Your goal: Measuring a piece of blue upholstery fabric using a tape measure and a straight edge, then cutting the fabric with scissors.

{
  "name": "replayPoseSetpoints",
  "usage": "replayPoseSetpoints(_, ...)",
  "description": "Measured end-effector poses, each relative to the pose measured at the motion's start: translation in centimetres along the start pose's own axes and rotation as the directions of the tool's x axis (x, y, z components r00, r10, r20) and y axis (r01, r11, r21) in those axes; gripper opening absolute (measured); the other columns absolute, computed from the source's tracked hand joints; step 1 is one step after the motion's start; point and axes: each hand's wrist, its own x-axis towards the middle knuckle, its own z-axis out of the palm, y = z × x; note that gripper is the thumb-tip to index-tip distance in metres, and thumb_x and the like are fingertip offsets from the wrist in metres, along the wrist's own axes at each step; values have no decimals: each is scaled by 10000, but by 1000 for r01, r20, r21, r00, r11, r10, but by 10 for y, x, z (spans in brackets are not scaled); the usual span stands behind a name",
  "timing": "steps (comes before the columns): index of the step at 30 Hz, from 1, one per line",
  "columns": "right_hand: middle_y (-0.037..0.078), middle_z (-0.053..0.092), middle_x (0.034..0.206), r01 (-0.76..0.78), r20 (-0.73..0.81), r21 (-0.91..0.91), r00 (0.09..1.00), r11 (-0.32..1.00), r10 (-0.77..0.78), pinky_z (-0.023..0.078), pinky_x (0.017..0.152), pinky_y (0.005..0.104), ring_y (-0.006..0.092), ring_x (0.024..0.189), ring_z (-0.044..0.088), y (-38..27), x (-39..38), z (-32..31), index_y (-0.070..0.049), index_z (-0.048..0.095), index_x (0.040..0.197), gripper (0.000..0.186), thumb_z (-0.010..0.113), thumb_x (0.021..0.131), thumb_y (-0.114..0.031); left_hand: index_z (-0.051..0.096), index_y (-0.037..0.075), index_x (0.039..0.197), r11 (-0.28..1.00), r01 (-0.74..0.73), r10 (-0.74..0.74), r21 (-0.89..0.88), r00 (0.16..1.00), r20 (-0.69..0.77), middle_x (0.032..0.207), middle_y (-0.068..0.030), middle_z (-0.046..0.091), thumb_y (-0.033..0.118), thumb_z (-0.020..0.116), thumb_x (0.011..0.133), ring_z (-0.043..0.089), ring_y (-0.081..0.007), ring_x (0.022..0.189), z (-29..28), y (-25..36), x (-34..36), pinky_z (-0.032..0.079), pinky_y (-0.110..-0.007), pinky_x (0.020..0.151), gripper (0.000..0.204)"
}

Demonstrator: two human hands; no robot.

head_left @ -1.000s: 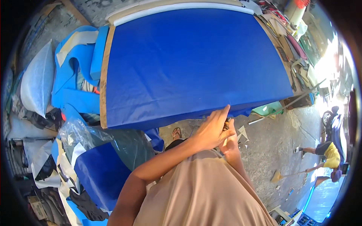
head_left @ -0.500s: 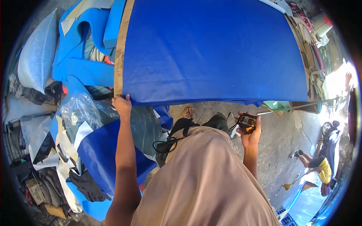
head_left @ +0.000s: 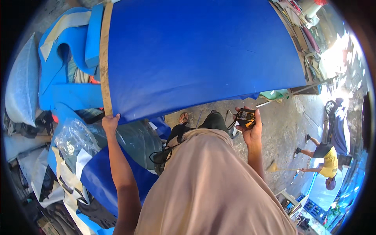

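Note:
A smooth blue vinyl-like sheet (head_left: 203, 47) covers the table in front of me, and its near edge hangs over. My left hand (head_left: 111, 123) grips the near left corner, thumb on the sheet beside the wooden edge strip (head_left: 104, 58); the fingertips underneath are hidden. Below the sheet's near right edge, my right hand (head_left: 252, 129) holds a black and orange tape measure (head_left: 245, 118) with its fingers wrapped around it. A thin pale strip (head_left: 270, 102) runs from near the tape measure toward the right; whether they connect is unclear.
At left are light-blue foam pieces (head_left: 70, 96), a pillow-like bag (head_left: 22, 82), clear plastic (head_left: 76, 135) and a blue offcut (head_left: 100, 172). Stacked material (head_left: 303, 39) lines the table's right side. Farther right, a person in yellow (head_left: 329, 162) holds a broom (head_left: 273, 166).
The view has shifted, so the table sits farther left and slightly tilted. Both hands keep their holds. The person with the broom has changed position.

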Motion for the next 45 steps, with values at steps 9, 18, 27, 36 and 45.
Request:
replayPoseSetpoints(9, 168, 732, 1173, -21, -105, -47, 994, 999, 16, 568, 504, 306, 273, 856, 744, 1, -3, -36, -85, 599, 1287, 559, 564, 999, -563, 489, 61, 1383, 871, 149, -68, 468, 980, -185, 1348, -259, 514, 363, 784, 795, 539, -452, 1222, 5, 80, -16, 514, -544, 956, 724)
replayPoseSetpoints(18, 105, 659, 1058, 67, -186, -187, 977, 980, -102, 558, 552, 305, 195, 792, 646, -51, 30, -62, -61, 569, 1268, 402, 676, 956, -292, 347, 51, 1560, 740, -554, 640, 381, 753, -150, 1640, -287, 254, 328, 678, 930, 314, -505, 1468, 110, 298, -81, 328, -663, 1136, 763)
replayPoseSetpoints(27, 104, 667, 1123, 353, -19, -822, 768, 447, -640, 529, 770, 328, 209, 830, 640, -191, 209, -178, -65, 587, 1254, 535, 830, 788, -166, 317, 48, 1598, 464, -878, 839, 117, 478, 260, 1703, -243, 132, 353, 591, 985, 131, -493, 1554, 239, 507, -218, 214, -700, 1180, 738)
replayPoseSetpoints(36, 82, 638, 1269, 262, 310, -949, 662, -176, -683, 515, 894, 423, 363, 1009, 580, -370, 447, -306, -158, 638, 1210, 585, 846, 669, -230, 252, 91, 1638, 602, -751, 705, 271, 659, 263, 1717, -219, 101, 427, 515, 1009, 47, -478, 1570, 366, 690, -288, 80, -751, 1170, 759)
replayPoseSetpoints(45, 109, 653, 1285, 200, 383, -904, 772, -379, -507, 487, 950, 416, 345, 1116, 605, -469, 496, -298, -123, 633, 1220, 516, 831, 771, -281, 273, 62, 1629, 682, -678, 625, 273, 735, 264, 1713, -239, 108, 442, 507, 986, 2, -476, 1576, 376, 713, -295, -20, -745, 1167, 782)
